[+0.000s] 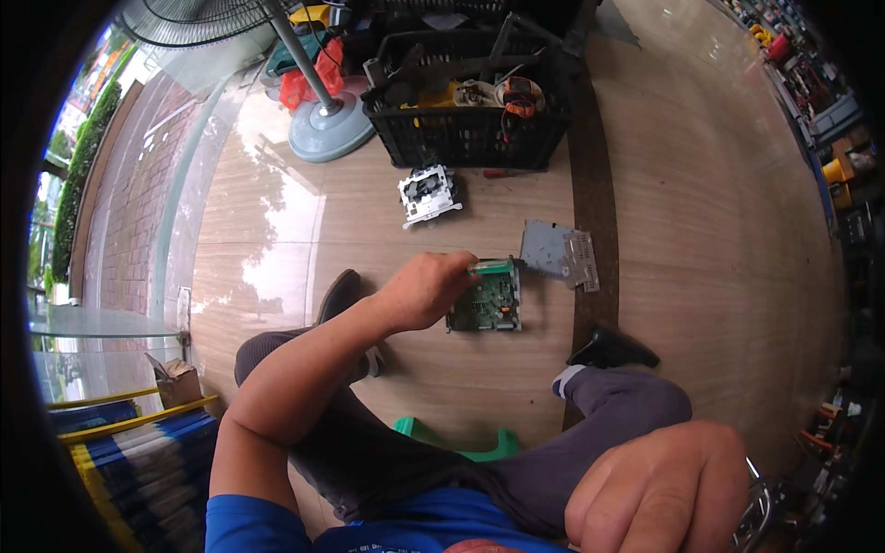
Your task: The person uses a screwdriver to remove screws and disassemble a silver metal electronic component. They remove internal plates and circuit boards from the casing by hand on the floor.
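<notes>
My left hand (pixel 431 289) is closed around a screwdriver with a see-through green handle (pixel 491 267). It is held over the top edge of a green circuit board (pixel 487 309), which lies on the floor between my feet. My right hand (pixel 659 488) is raised close to the camera at the lower right, its fingers curled; whatever may be inside them is hidden. Right of the board lies a flat grey metal cover (pixel 551 251) with a slotted edge. Farther off sits a white-framed mechanism (pixel 429 196) with dark parts.
A black plastic crate (pixel 470 138) full of tools, with an orange meter (pixel 522 95), stands at the far side. Left of it is a fan's round base (pixel 332 129). A green stool (pixel 489 447) shows beneath me. Stacked goods (pixel 147 461) line the left; shelves run along the right.
</notes>
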Available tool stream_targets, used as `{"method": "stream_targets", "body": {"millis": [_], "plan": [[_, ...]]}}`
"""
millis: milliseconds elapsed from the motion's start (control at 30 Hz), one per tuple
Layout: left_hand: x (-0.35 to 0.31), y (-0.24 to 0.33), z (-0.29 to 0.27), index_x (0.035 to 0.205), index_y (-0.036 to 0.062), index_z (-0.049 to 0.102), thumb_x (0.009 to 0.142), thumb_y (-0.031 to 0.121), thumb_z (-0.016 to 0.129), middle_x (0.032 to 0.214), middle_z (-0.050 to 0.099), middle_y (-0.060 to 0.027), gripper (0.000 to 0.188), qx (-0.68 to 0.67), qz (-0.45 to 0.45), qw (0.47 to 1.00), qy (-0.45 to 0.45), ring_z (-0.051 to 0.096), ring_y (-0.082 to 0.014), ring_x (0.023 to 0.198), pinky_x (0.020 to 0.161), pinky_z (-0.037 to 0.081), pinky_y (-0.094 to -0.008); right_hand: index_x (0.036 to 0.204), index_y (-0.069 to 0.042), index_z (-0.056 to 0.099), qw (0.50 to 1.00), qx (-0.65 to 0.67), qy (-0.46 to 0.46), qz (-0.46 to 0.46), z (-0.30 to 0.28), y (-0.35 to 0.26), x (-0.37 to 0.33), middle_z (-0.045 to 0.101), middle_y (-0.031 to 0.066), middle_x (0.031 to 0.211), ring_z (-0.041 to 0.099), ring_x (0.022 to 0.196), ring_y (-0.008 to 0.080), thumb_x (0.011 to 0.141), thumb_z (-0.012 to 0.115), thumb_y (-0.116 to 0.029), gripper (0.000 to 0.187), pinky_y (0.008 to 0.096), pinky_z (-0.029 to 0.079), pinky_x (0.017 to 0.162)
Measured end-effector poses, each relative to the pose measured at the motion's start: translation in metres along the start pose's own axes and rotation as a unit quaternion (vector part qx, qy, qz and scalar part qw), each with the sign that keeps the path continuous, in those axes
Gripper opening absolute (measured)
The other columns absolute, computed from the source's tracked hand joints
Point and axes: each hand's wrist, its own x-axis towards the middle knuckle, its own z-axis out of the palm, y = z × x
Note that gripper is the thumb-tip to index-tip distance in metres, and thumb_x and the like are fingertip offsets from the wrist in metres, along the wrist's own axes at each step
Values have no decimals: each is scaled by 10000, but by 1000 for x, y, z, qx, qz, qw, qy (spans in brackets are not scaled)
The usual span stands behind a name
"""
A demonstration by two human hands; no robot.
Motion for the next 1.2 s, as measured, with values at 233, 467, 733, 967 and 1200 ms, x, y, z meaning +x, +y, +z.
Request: {"method": "stream_targets", "body": {"millis": [233, 467, 733, 967, 1200], "plan": [[-2, -3, 0, 1052, 40, 575, 960, 200, 589, 800, 643, -226, 185, 10, 2, 1000, -2, 620, -445, 783, 672, 493, -510, 862, 27, 678, 997, -39, -31, 61, -3, -2, 5, 516, 502, 1186, 589, 691, 338, 940, 605, -91, 159, 368, 481, 568], [-1, -3, 0, 1062, 50, 587, 964, 215, 581, 816, 654, -220, 192, 7, 12, 1000, 7, 626, -437, 784, 671, 492, -511, 880, 31, 679, 995, -46, 3, -93, 4, 17, -9, 501, 510, 1203, 584, 649, 339, 935, 616, -121, 173, 369, 479, 549], [-1, -3, 1, 1092, 22, 586, 966, 164, 579, 815, 649, -236, 190, 22, 24, 999, 5, 615, -457, 795, 678, 486, -515, 788, 75, 641, 996, -21, -72, 39, -5, 1, 9, 408, 596, 1185, 566, 549, 322, 903, 643, -84, 196, 376, 454, 465], [-7, -7, 1, 1075, 55, 602, 964, 207, 575, 841, 655, -234, 191, -21, -13, 1000, -2, 620, -455, 819, 712, 490, -532, 920, 134, 655, 998, -16, -28, 48, -3, 7, -1, 471, 564, 1136, 559, 564, 294, 849, 698, -89, 238, 391, 438, 468], [-1, -3, 1, 1062, 59, 592, 963, 203, 561, 839, 662, -215, 178, 33, 14, 999, -1, 632, -434, 816, 696, 494, -526, 1273, 262, 488, 977, -44, -26, 209, 4, -9, 1, 619, 261, 825, 559, 591, 317, 811, 748, -142, 666, 368, 423, 538]]}}
